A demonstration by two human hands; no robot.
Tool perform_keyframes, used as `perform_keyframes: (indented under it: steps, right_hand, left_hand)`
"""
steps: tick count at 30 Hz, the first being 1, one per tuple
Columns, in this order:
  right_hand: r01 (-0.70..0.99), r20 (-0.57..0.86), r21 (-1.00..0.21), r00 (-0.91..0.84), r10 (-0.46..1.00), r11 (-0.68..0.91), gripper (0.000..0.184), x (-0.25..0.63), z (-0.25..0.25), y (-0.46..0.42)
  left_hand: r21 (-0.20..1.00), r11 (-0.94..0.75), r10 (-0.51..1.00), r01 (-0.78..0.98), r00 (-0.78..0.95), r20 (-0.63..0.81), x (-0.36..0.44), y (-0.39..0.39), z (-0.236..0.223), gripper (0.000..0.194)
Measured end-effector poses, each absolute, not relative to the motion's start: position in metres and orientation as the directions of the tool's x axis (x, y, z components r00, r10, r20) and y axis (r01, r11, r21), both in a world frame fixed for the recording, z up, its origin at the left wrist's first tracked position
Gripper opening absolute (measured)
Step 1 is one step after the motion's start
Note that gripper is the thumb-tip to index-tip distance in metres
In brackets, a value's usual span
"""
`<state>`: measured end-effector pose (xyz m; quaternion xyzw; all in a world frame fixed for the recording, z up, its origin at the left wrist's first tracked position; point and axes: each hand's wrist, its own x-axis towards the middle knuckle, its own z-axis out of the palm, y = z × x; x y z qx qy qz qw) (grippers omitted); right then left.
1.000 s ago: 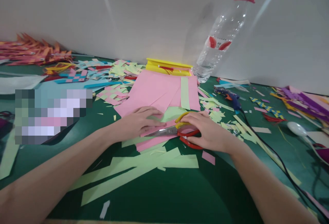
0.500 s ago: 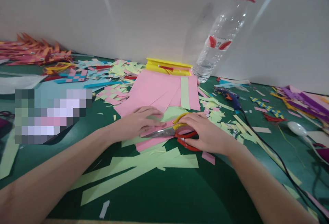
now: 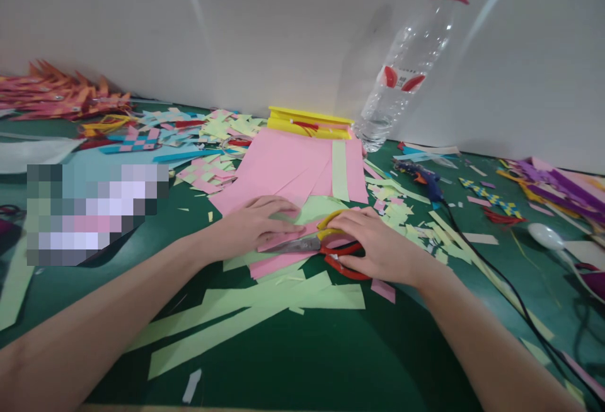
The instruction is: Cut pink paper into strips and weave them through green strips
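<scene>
My right hand [image 3: 373, 245] is wrapped round the red and yellow handles of a pair of scissors [image 3: 295, 245]. Their metal blades point left, lying over a pink paper strip [image 3: 274, 265] and pale green paper. Flat on the pink and green paper rests my left hand [image 3: 258, 226], fingers stretched toward the blades; the paper under it is partly hidden. Beyond both hands spread large pink paper sheets [image 3: 283, 166], with a pale green strip [image 3: 339, 169] across their right side. Several long green strips [image 3: 246, 320] lie nearer to me.
A clear plastic bottle [image 3: 401, 78] leans against the wall. To the right are a blue glue gun [image 3: 425, 182] with its black cord and a white plastic spoon [image 3: 546, 235]. Paper scraps [image 3: 236, 123] and a folded yellow piece [image 3: 309, 123] line the back.
The scissors have tilted very slightly, their lower red handle sitting a touch lower. Both hands stay in nearly the same place; the papers look unmoved.
</scene>
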<state>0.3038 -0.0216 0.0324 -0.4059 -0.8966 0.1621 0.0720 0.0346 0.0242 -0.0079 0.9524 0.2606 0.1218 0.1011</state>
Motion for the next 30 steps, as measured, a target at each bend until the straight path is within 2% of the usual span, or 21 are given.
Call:
perform_keyframes:
  steps: [14,20,23,26,28,30]
  right_hand:
    - [0.642,0.028,-0.404,-0.704,0.710,0.652,0.032,0.297,0.031,-0.027]
    - [0.639,0.060,-0.472,-0.664,0.746,0.607,0.033,0.314,0.032,-0.019]
    - [0.681,0.168,-0.498,-0.532,0.830,0.537,0.037,0.325,0.030,-0.012]
    - [0.716,0.311,-0.549,-0.302,0.901,0.430,0.039,0.331,0.026,-0.005]
    - [0.781,0.380,-0.526,-0.139,0.914,0.337,0.039,0.333,0.022,0.000]
    - [0.866,0.451,-0.446,-0.002,0.892,0.228,0.039,0.334,0.016,0.005]
  left_hand:
    - [0.282,-0.835,0.533,0.473,0.823,0.198,0.034,0.024,-0.010,0.040]
    - [0.402,-0.829,0.516,0.388,0.808,0.285,0.030,0.030,-0.012,0.035]
    - [0.445,-0.806,0.548,0.390,0.776,0.312,0.029,0.031,-0.011,0.035]
    - [0.437,-0.790,0.579,0.430,0.758,0.300,0.028,0.029,-0.008,0.033]
    - [0.411,-0.794,0.582,0.447,0.755,0.302,0.028,0.028,-0.006,0.033]
    - [0.379,-0.808,0.571,0.452,0.759,0.312,0.029,0.026,-0.005,0.032]
